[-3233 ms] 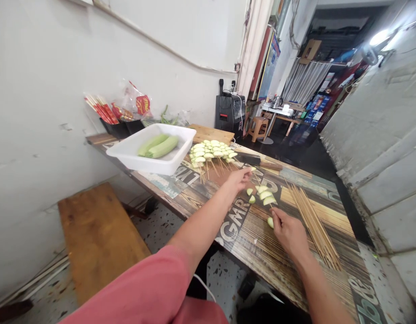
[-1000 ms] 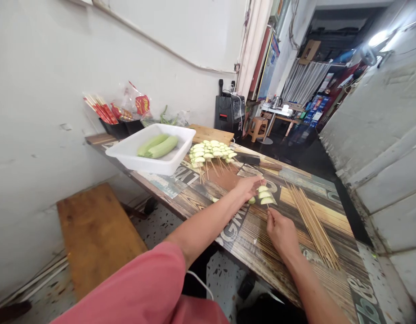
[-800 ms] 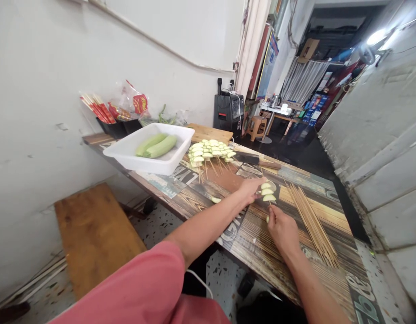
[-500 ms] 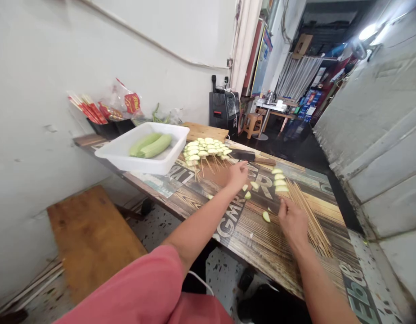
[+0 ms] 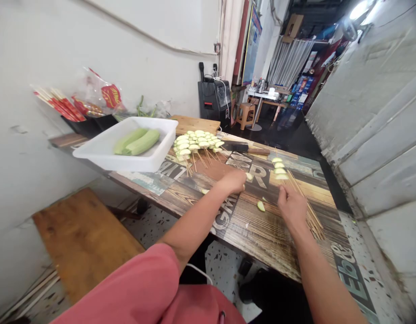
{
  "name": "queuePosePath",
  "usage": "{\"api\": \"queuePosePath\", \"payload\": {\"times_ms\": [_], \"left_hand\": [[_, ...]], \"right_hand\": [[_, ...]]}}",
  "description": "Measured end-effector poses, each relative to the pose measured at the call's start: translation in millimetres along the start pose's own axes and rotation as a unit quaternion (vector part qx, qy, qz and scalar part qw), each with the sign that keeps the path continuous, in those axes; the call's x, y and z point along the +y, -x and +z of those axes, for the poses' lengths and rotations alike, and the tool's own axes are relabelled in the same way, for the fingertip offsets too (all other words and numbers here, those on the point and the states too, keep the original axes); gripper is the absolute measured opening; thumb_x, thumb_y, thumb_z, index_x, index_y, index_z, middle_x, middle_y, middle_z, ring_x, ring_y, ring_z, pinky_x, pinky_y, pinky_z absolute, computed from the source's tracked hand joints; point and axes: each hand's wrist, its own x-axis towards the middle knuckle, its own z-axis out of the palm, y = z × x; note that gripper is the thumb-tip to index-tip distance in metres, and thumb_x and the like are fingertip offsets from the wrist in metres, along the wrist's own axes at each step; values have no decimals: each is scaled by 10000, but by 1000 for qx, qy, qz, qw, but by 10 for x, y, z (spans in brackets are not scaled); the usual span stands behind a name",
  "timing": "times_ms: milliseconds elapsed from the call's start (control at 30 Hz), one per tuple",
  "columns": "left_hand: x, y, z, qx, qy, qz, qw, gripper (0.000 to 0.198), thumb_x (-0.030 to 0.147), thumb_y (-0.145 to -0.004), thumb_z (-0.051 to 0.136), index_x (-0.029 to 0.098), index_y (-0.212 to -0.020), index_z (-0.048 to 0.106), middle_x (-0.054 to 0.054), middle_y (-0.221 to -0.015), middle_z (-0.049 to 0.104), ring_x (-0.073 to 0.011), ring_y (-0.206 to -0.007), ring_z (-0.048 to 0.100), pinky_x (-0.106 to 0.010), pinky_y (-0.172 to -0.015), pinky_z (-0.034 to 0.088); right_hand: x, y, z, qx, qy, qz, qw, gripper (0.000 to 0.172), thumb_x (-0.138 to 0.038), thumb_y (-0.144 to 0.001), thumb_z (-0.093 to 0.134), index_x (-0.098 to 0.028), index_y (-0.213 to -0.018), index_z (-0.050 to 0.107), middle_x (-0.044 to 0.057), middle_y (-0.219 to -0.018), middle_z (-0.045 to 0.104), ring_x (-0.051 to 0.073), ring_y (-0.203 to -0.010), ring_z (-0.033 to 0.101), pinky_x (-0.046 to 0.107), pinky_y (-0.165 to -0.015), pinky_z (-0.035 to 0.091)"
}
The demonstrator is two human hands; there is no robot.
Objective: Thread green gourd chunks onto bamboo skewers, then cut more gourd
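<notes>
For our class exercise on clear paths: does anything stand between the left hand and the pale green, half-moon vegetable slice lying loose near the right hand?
Nothing visible does; between the left hand and that pale green, half-moon slice, only the brown, wood-patterned tabletop shows.

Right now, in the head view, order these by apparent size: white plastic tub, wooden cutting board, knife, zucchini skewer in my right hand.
1. White plastic tub
2. Wooden cutting board
3. Knife and zucchini skewer: too close to rank confidently
</notes>
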Motion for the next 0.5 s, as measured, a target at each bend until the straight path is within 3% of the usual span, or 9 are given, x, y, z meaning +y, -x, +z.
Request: {"api": "queuePosePath", "payload": {"times_ms": [200,300,400,500], "left_hand": [[3,-16,95,38,13,10,999,393,-145,-387,625,210,-383,455,11,-457,356,-304,-953,567,-318,-946,372],[-10,-26,101,39,-97,46,993,301,-60,-436,662,201,-427,513,-34,-502,469,-315,-900,592,-346,-904,405],[-31,-48,97,1,-239,81,968,141,60,-513,678,186,-572,652,-95,-648,617,-299,-850,616,-341,-831,441],[-54,-92,95,-38,-321,101,941,209,185,-609,638,189,-795,733,-103,-779,683,-270,-835,626,-320,-768,456]], "right_hand": [[-25,9,-14,-11,-2,1,1000,373,-296,-867,388,-141,-940,720,102,-696,675,185,-608,564,258,-573,331],[-19,26,4,-2,-27,-17,999,367,-301,-867,393,-140,-937,716,101,-716,683,184,-614,578,254,-576,354],[12,45,51,2,-43,-38,998,368,-317,-875,392,-144,-943,710,94,-713,686,186,-608,589,258,-569,368],[40,55,97,13,-59,-54,997,356,-322,-873,400,-149,-928,707,86,-724,692,181,-605,596,256,-566,379]]}}
